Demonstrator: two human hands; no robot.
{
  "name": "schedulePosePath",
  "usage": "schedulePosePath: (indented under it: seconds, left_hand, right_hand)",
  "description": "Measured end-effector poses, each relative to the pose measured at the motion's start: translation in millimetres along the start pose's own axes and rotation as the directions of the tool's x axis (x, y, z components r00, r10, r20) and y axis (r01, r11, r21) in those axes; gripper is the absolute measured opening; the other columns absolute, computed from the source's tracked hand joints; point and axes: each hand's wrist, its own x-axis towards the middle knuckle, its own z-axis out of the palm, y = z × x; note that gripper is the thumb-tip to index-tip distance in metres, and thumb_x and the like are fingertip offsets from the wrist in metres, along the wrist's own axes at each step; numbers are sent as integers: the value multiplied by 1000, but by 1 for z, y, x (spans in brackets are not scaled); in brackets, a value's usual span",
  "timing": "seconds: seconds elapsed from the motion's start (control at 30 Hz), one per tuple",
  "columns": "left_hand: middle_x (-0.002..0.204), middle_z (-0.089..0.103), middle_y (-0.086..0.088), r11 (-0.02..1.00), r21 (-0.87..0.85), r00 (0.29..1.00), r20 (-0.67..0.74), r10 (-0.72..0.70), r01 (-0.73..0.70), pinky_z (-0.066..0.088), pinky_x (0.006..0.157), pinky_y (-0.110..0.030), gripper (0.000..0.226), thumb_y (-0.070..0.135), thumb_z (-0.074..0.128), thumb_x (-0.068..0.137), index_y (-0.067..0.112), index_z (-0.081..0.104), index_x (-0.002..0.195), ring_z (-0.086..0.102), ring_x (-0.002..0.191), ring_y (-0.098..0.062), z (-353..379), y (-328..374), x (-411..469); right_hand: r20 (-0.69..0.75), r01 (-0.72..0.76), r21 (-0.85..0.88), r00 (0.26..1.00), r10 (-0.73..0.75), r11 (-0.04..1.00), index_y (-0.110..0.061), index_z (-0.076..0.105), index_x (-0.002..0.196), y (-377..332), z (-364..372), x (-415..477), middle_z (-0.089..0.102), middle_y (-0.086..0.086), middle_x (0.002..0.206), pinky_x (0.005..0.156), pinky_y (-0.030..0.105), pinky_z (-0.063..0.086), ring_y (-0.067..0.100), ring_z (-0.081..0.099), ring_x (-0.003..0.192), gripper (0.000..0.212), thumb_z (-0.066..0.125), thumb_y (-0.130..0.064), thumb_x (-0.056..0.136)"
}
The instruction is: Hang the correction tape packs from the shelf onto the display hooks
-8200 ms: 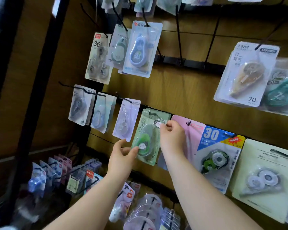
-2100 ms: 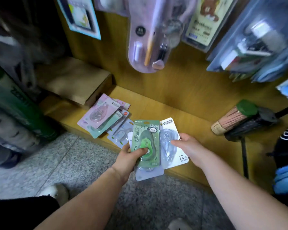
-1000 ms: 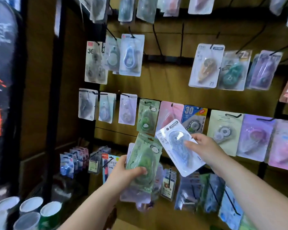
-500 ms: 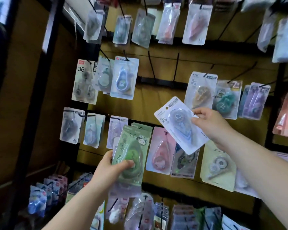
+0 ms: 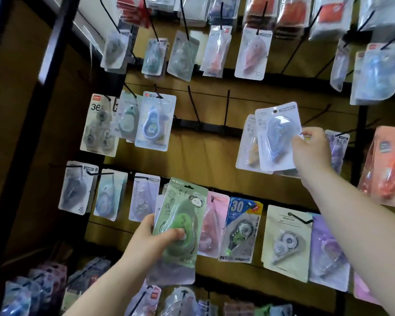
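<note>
White-carded blue correction tape pack (image 5: 277, 137) raised upright before hung packs, green pack (image 5: 180, 222) tilted, lower left.

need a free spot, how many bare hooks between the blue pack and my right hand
2. One bare hook right of the blue pack; the second hook nearer the right hand. More may hide behind the held pack.

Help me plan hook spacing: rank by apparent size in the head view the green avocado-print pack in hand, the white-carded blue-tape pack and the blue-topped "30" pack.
1. The green avocado-print pack: largest, though held nearer the camera.
2. The white-carded blue-tape pack and the blue-topped "30" pack: look alike, unranked.
</note>
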Motion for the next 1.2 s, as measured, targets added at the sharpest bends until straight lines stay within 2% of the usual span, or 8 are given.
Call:
schedulePosePath:
  seconds: [0.33,0.57,0.7,0.77,0.9,1.0,1.13,1.2]
  left_hand:
    - [89,69,-7,1000,17,999,48,-24,23,54,79,-41,48,17,69,47,18,57,93,66,86,-27,11,-3,2]
    - [94,69,-10,1000,18,997,71,-19,18,54,80,-42,54,17,69,48,14,58,100,66,89,-28,11,-6,8]
    - [94,69,-11,1000,0,998,59,-22,22,54,81,-44,53,16,69,47,14,57,99,66,89,-31,13,-8,12]
    - [93,69,-11,1000,-6,999,48,-24,24,54,81,-45,52,16,70,47,15,57,97,66,88,-31,13,-9,12]
    - [94,69,-10,999,-3,998,59,-32,32,56,73,-41,51,18,71,48,17,56,97,67,88,-29,14,-7,12]
    - [93,69,-10,1000,10,997,72,-26,26,56,71,-41,46,13,79,58,16,56,98,67,87,-29,14,-8,13]
    - [96,69,-10,1000,25,997,71,-14,12,56,78,-42,36,5,73,71,13,55,101,68,87,-28,16,-7,16]
    - [98,69,-10,1000,18,996,85,-11,9,56,79,-42,38,7,73,71,14,55,104,69,88,-26,18,-5,18]
  right_hand:
    - [-33,-69,61,997,71,996,-12,45,124,2,8,11,52,9,127,47,21,32,18,48,90,30,39,-11,94]
    - [-46,51,13,998,-51,999,-12,47,123,-1,5,20,49,9,130,50,17,28,16,44,90,31,39,-11,93]
    - [9,13,-46,1000,-13,999,-9,46,126,0,8,27,52,9,117,47,17,27,12,44,69,33,38,-9,94]
    - [21,-5,-63,1000,6,998,-8,46,126,2,12,29,49,8,109,47,18,28,15,45,74,33,37,-8,94]
    - [19,-16,-93,1000,18,996,-8,46,126,9,20,35,52,13,126,47,18,31,18,47,87,32,39,-8,95]
    - [49,-48,-112,997,54,993,-9,48,122,14,24,38,52,10,108,46,20,30,20,49,77,29,39,-10,95]
    - [22,-35,-206,999,40,978,-13,50,94,26,31,45,47,7,76,47,22,26,26,45,69,10,40,-13,94]
    - [21,-35,-250,999,42,968,-9,54,95,30,35,47,48,11,80,53,24,32,28,47,78,16,39,-13,94]
